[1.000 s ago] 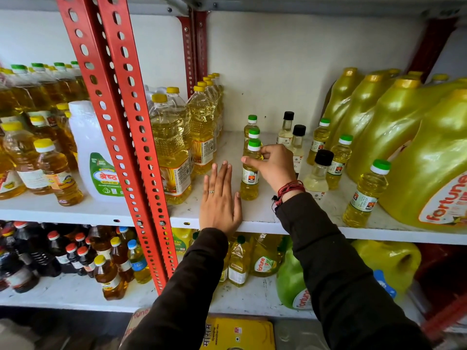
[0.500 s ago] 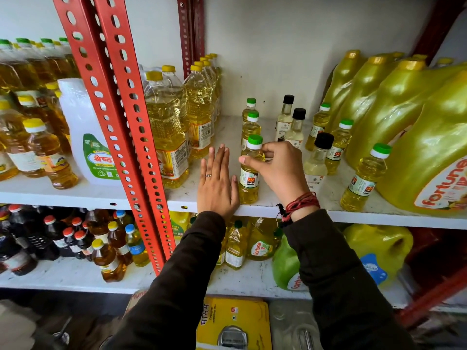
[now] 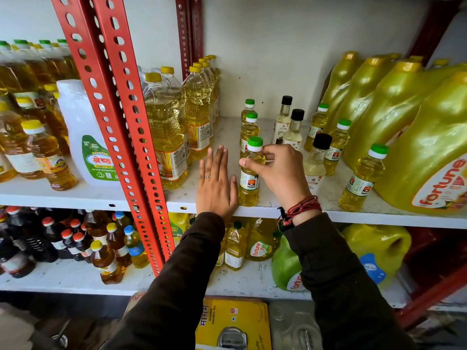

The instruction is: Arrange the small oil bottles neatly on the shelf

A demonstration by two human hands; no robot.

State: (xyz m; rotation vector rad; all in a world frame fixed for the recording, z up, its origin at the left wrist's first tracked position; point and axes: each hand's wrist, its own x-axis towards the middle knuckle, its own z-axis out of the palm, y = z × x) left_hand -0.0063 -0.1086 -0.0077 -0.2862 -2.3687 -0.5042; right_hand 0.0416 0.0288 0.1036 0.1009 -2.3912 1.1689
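Right hand [image 3: 279,173] pinches small green-capped yellow oil bottle [image 3: 250,178] near white shelf's [image 3: 316,213] front edge; left hand [image 3: 216,188] flat, fingers together, just left of it.

You get bright, even light with soft shadows. Glare streaks the big yellow jugs [image 3: 394,109] at right, and the wide lens bends the red uprights [image 3: 113,122] and blurs the corners.
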